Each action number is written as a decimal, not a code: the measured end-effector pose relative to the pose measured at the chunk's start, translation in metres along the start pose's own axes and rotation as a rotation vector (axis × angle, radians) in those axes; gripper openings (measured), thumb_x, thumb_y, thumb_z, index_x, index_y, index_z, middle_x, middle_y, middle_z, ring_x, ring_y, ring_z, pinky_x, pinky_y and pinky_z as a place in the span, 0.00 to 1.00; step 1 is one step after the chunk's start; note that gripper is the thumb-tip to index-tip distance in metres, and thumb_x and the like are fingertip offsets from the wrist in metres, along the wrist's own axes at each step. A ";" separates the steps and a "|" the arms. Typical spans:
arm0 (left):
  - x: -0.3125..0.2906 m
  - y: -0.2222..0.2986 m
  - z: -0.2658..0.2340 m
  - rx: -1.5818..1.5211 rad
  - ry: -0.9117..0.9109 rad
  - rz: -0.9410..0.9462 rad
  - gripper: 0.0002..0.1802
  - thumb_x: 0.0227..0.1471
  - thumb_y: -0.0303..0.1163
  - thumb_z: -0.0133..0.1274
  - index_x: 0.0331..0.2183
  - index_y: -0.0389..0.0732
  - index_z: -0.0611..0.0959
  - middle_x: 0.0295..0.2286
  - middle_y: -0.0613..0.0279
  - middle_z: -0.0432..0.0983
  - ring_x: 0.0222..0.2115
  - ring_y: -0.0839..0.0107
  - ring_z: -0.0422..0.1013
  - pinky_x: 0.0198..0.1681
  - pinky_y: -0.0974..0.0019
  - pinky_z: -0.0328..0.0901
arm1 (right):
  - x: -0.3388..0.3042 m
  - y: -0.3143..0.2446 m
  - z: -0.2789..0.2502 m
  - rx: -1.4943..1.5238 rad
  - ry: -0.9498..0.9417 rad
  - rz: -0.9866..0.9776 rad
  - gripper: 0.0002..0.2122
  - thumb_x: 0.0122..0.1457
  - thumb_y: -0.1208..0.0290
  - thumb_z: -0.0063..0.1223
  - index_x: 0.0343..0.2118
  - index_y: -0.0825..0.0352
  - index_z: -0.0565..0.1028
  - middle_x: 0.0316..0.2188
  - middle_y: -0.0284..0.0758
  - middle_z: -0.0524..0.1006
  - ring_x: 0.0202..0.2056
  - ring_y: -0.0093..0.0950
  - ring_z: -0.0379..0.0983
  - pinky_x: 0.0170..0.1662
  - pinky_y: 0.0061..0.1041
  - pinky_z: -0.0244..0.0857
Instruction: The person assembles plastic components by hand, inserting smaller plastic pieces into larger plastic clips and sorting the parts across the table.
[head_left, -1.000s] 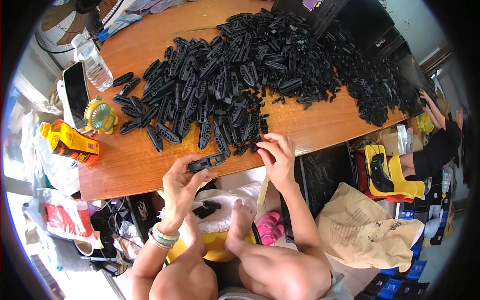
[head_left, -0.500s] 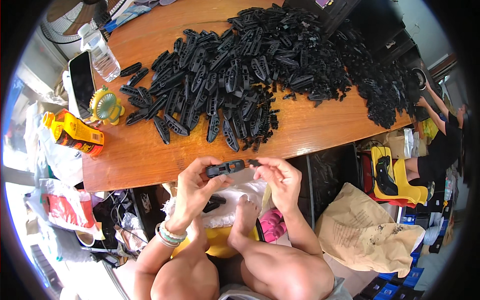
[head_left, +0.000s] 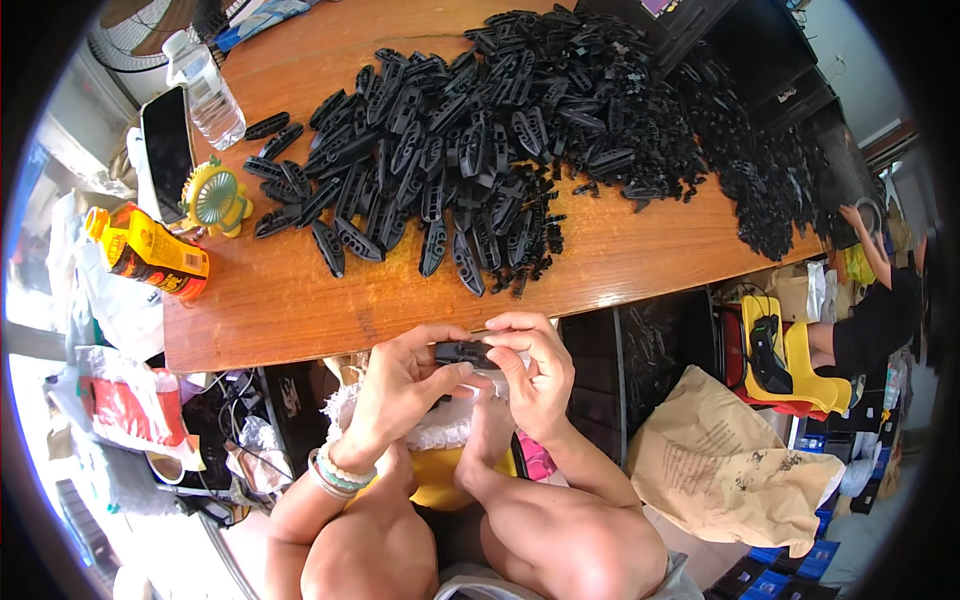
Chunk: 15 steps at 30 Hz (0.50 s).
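One long black part is held just below the middle of the frame, by the near edge of the wooden surface (head_left: 290, 318). The part (head_left: 458, 352) lies roughly level, its length running left to right. The left grip (head_left: 402, 388), a bare hand with bracelets (head_left: 340, 472) at its wrist, is closed on the part's left end, thumb below and fingers above. The right grip (head_left: 537, 378) is bent round the right end, fingertips close together; whether they pinch the part itself or something small hidden there, I cannot tell.

The part looks like moulded plastic: probably light, stiff and rather smooth, so it could slide or turn under a loose pinch. Its long sides, near one end, seem the best hold, leaving the other end free. Any thin details could be fragile.

Across the top centre spreads a pile (head_left: 405, 150) of similar black parts, with much smaller black bits (head_left: 765, 195) heaped towards the upper right. At the upper left are a clear bottle (head_left: 208, 100), a phone (head_left: 167, 150) and a small yellow-green fan (head_left: 214, 198); a yellow bottle (head_left: 155, 255) leans below them. White cloth (head_left: 440, 428) shows beneath the hands, and a brown paper bag (head_left: 725, 455) lies lower right.
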<state>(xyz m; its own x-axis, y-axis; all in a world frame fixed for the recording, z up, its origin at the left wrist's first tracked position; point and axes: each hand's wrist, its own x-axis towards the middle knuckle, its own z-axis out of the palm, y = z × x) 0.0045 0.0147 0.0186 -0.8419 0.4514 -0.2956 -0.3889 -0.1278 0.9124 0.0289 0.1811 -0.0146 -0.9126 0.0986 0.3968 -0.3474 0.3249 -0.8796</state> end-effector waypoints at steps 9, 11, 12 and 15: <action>-0.002 -0.020 -0.003 0.194 0.132 0.182 0.13 0.50 0.22 0.53 0.40 0.30 0.74 0.30 0.55 0.78 0.32 0.72 0.76 0.32 0.73 0.70 | -0.004 -0.006 -0.007 0.007 -0.194 0.143 0.11 0.52 0.77 0.55 0.39 0.70 0.75 0.33 0.39 0.76 0.31 0.29 0.73 0.36 0.24 0.65; -0.002 -0.024 -0.002 0.135 0.115 0.152 0.13 0.50 0.23 0.53 0.39 0.31 0.74 0.30 0.55 0.78 0.30 0.74 0.76 0.32 0.73 0.70 | -0.011 -0.003 -0.004 0.101 -0.199 0.292 0.10 0.56 0.75 0.52 0.40 0.72 0.74 0.25 0.38 0.77 0.23 0.24 0.74 0.31 0.21 0.66; -0.002 -0.025 -0.001 0.075 0.095 0.122 0.12 0.49 0.23 0.54 0.38 0.32 0.75 0.29 0.55 0.78 0.29 0.76 0.75 0.32 0.73 0.70 | -0.013 -0.002 -0.006 0.098 -0.197 0.294 0.10 0.56 0.75 0.52 0.40 0.72 0.74 0.25 0.38 0.77 0.23 0.24 0.74 0.31 0.21 0.66; 0.003 -0.024 0.001 0.285 0.099 0.145 0.13 0.49 0.24 0.55 0.38 0.32 0.74 0.25 0.58 0.76 0.26 0.73 0.75 0.30 0.74 0.70 | -0.017 0.000 -0.012 0.085 -0.180 0.353 0.11 0.55 0.74 0.53 0.40 0.72 0.74 0.26 0.38 0.77 0.24 0.23 0.74 0.29 0.20 0.66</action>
<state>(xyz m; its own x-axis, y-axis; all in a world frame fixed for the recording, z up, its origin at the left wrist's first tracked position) 0.0117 0.0203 -0.0039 -0.9183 0.3572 -0.1704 -0.1541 0.0738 0.9853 0.0468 0.1907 -0.0187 -0.9996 0.0215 0.0207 -0.0154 0.2211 -0.9751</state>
